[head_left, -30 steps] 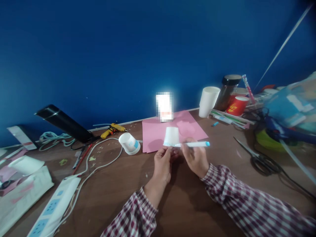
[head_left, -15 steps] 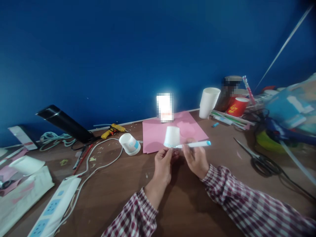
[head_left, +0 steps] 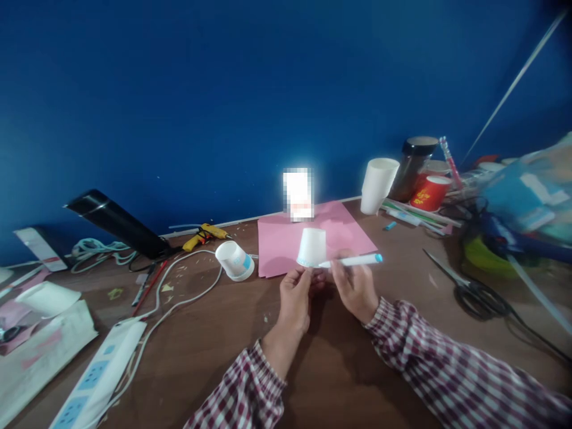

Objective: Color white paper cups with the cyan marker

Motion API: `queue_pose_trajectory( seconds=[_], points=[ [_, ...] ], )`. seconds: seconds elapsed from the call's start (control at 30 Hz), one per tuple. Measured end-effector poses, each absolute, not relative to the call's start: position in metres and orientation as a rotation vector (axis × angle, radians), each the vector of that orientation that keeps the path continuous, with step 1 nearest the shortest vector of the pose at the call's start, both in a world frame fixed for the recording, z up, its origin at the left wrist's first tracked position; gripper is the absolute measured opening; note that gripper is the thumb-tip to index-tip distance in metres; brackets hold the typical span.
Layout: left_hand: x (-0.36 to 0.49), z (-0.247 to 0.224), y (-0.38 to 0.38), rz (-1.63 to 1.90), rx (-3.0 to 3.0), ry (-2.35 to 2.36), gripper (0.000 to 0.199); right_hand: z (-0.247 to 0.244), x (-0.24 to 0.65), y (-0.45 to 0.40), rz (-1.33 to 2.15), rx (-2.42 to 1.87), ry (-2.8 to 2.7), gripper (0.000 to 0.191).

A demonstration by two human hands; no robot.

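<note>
Between my hands is a white paper cup (head_left: pixel 312 245), held bottom up with blue marks along its lower rim. My left hand (head_left: pixel 295 298) pinches that rim from the near side. In my right hand (head_left: pixel 356 291) is a white marker (head_left: pixel 355 261) with a blue end, lying nearly level, its tip at the cup's lower right edge. Behind the cup lie sheets of pink paper (head_left: pixel 277 241). To the left a second paper cup (head_left: pixel 235 262) with a blue patch sits on the table. The blue marker cap (head_left: pixel 390 226) lies off to the right.
Scissors (head_left: pixel 469 292) lie at the right. A cup stack (head_left: pixel 378 185), dark jar (head_left: pixel 413 170) and red cup (head_left: pixel 431 192) stand at the back right. Leftward are a yellow glue gun (head_left: pixel 205 236), black cylinder (head_left: pixel 118 220), white cable and power strip (head_left: pixel 98 375).
The marker and right hand have shifted very slightly at the cup's lower edge. My left hand keeps its hold, and the other things stay in place.
</note>
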State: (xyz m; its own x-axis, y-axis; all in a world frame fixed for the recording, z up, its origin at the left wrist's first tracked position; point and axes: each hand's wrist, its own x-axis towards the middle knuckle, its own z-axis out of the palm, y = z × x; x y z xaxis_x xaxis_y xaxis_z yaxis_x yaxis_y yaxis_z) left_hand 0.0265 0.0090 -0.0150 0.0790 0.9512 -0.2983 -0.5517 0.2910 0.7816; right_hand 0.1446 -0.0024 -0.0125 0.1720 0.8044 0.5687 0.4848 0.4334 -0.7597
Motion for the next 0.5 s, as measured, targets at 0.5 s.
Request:
queue_pose_trajectory(
  seconds=[0.5],
  points=[
    [0.0267, -0.0181, 0.0074, 1.206, 0.626, 0.924, 0.026, -0.0142, 0.1453, -0.0016, 0.285, -1.255, -1.499, 0.014]
  ],
)
